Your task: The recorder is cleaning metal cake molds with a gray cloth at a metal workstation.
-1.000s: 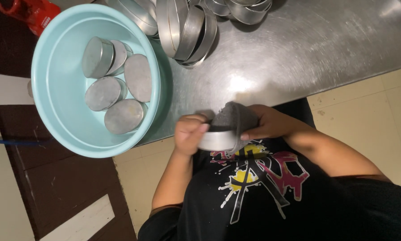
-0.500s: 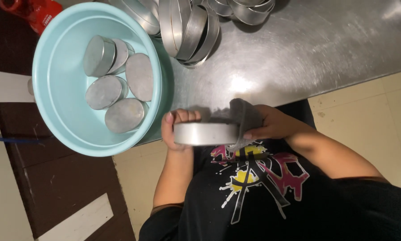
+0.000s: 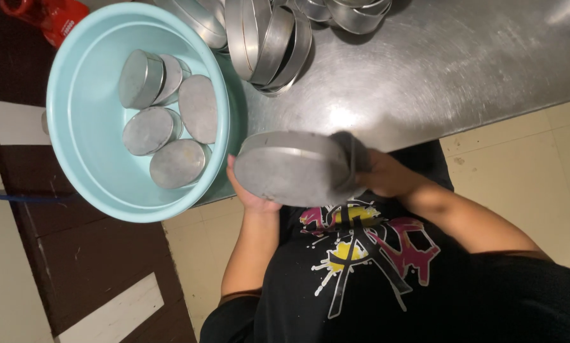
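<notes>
The stainless steel worktop [image 3: 437, 70] fills the upper right of the view, bare and shiny apart from a heap of round metal tins [image 3: 266, 38] leaning on edge along its far side. At its left end sits a wide turquoise plastic basin [image 3: 81, 152], and five more round tins [image 3: 170, 121] lie in it bottom up or on their sides, touching one another. Just above the near edge of the worktop, beside the basin's rim, the person holds one round metal cake tin [image 3: 291, 168] with its flat bottom turned towards the camera. The left hand [image 3: 250, 194] cups the tin from beneath, fingers curled round its rim, while the right hand [image 3: 386, 174] presses a dark cloth [image 3: 355, 155] against the tin's right edge, fingers closed over the cloth. By the look of it, the step in hand is wiping this tin, with the cloth at the rim and the bottom already facing up. Judged from how things lie, the next move calls for a firm hold with the left hand so the tin does not slip while the cloth is drawn round, and then a short carry to the left, since the basin with the other tins stands just beside it. A red object [image 3: 50, 16] shows at the top left corner, too cropped to name.
</notes>
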